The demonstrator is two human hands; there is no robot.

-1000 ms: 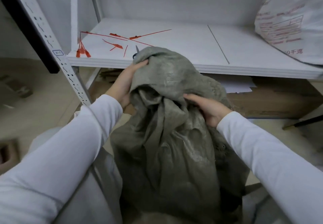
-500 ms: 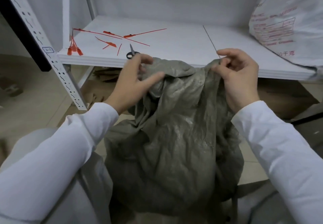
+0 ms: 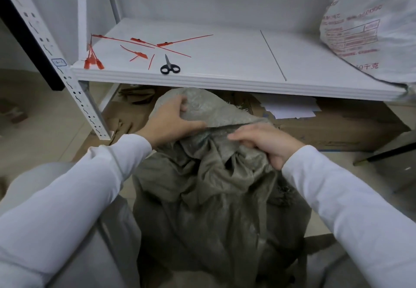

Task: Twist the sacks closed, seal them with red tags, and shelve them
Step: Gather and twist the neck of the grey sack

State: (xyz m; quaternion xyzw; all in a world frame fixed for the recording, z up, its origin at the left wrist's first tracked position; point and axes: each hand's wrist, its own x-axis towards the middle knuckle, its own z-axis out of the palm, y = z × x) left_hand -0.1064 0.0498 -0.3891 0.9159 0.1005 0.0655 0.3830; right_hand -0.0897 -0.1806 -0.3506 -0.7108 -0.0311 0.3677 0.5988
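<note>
1. My left hand (image 3: 171, 121) was clamped on the top flap of the grey-green sack (image 3: 213, 197). The fingers curled over the far side of the fold and the thumb lay along its crease.
2. My right hand (image 3: 267, 143), at 3 o'clock from the left one and just beside it, gripped the bunched cloth under that crease. Its fingers were curled into the gathers, and one fingertip came close to the left thumb without touching it.
3. The sack stood on the floor right in front of me, below the front edge of the white shelf (image 3: 225, 62). Its mouth was folded over and loosely gathered, with a dark gap showing among the folds.
4. At 12 o'clock from the grip, black-handled scissors (image 3: 169, 67) lay near the shelf's front edge.
5. At 11 o'clock, loose red tags (image 3: 165, 44) were scattered on the shelf. A small bundle of tags (image 3: 92, 62) sat at the left front corner against the perforated post (image 3: 74, 92).
6. At 2 o'clock, a white printed sack (image 3: 360, 29) filled the shelf's right end and bulged over the front edge.
7. Under the shelf, between 1 and 3 o'clock, I saw flattened cardboard (image 3: 337, 130) with white paper sheets (image 3: 290, 107) on it.
</note>
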